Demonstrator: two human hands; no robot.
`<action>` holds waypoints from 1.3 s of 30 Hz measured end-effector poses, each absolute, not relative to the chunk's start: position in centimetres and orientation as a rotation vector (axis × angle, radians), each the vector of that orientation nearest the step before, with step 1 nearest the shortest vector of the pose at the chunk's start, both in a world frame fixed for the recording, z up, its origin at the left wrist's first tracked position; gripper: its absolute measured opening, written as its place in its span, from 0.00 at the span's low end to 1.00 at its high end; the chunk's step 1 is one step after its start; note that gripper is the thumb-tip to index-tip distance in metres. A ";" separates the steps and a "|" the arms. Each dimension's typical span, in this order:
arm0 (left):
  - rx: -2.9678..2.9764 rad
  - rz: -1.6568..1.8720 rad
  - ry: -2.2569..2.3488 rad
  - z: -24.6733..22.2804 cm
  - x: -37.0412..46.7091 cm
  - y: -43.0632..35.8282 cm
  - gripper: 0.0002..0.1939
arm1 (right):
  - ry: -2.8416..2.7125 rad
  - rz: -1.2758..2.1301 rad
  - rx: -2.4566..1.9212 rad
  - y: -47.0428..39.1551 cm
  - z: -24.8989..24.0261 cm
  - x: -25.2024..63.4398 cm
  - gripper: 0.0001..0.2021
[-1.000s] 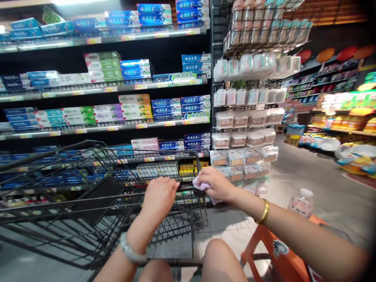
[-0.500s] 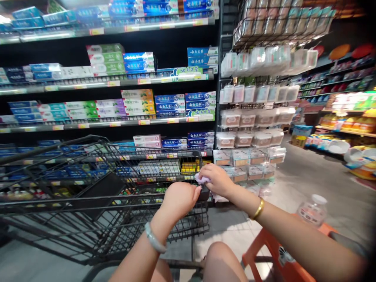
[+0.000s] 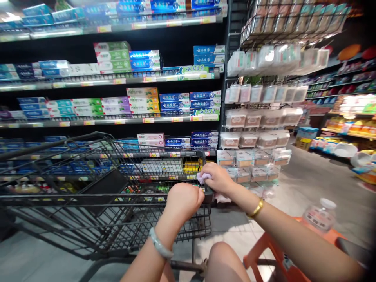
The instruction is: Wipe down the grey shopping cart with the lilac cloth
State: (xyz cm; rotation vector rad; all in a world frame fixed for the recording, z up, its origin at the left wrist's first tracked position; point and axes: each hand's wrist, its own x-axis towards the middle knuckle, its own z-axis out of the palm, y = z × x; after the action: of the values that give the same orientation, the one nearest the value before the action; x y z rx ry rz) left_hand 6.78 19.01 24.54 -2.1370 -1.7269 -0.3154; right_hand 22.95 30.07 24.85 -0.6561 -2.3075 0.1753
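A black wire shopping cart (image 3: 129, 201) stands in front of me, its end corner under both my hands. My right hand (image 3: 217, 178), with a gold bangle at the wrist, is closed on a crumpled lilac cloth (image 3: 203, 178) pressed against that corner. Beside it, my left hand (image 3: 183, 199), wearing a pale stone bangle, is curled over the cart's rim. Its fingers are mostly hidden behind the back of the hand; the thumb points toward the corner.
Shelves of toothpaste boxes (image 3: 143, 100) rise behind the cart. Hanging packs (image 3: 254, 139) fill a rack to their right. An orange frame (image 3: 263, 243) with a clear, white-capped bottle (image 3: 320, 215) on top stands near my right forearm. Tiled floor (image 3: 305, 168) stretches away at right.
The view has turned slightly, so shelves, rack and bottle sit further right in the picture. Both hands stay at the cart's corner, the right one still with the lilac cloth.
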 end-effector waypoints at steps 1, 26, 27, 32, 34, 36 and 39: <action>-2.137 -0.315 -1.727 24.5 6.7 19.0 0.27 | -2.313 0.194 -0.605 29.5 24.8 23.1 0.13; -2.138 -0.319 -1.738 24.5 6.6 18.6 0.27 | -2.149 0.146 -0.732 27.8 22.6 24.7 0.17; -2.134 -0.319 -1.737 24.5 6.6 18.7 0.27 | -2.120 0.137 -0.740 27.5 22.7 24.5 0.17; -2.142 -0.310 -1.723 24.4 6.5 18.7 0.26 | -2.176 0.135 -0.778 26.2 23.8 23.4 0.12; -2.143 -0.312 -1.727 24.5 6.5 18.7 0.27 | -2.136 0.128 -0.884 26.8 24.1 22.8 0.11; -2.138 -0.315 -1.736 24.6 6.7 18.6 0.28 | -2.072 0.106 -0.948 27.5 24.4 22.2 0.10; -2.137 -0.312 -1.742 24.7 6.7 18.5 0.27 | -2.116 0.086 -0.959 27.3 24.7 21.7 0.07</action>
State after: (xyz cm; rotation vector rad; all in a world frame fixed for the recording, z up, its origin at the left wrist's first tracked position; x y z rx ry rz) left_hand 6.70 18.53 24.70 -2.1372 -1.7424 -0.3121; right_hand 21.69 27.27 24.69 -0.9594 -2.1160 0.0862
